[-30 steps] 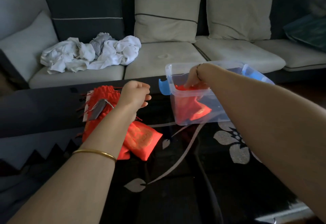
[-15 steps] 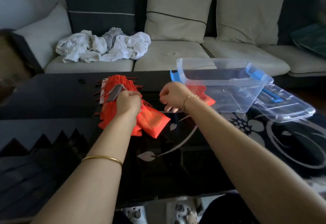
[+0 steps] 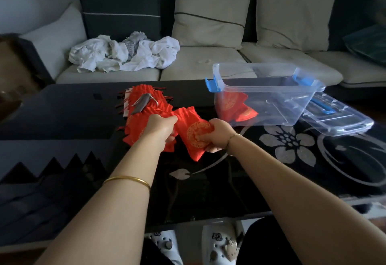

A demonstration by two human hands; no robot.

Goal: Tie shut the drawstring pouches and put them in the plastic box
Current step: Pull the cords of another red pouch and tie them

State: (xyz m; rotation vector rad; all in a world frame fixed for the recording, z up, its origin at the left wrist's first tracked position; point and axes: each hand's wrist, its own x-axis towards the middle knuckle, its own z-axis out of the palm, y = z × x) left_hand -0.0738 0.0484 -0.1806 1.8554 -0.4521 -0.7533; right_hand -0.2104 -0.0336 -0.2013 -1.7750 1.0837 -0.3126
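Observation:
A red drawstring pouch (image 3: 193,131) with a gold round emblem is held above the black table between both hands. My left hand (image 3: 159,126) grips its gathered neck on the left side. My right hand (image 3: 216,137) grips its lower right body. A pile of several more red pouches (image 3: 146,106) lies on the table behind my left hand, with a grey strip on top. The clear plastic box (image 3: 271,89) with blue latches stands at the right, and two red pouches (image 3: 236,108) lie inside it at its left end.
The box's clear lid (image 3: 338,116) lies on the table to the right of the box. Behind the black glass table (image 3: 62,114) is a sofa with cushions and a heap of white cloth (image 3: 123,53). My shoes show under the near table edge.
My right hand came out of the box and back to the pile. Both hands have taken hold of a pouch and lifted it off the pile.

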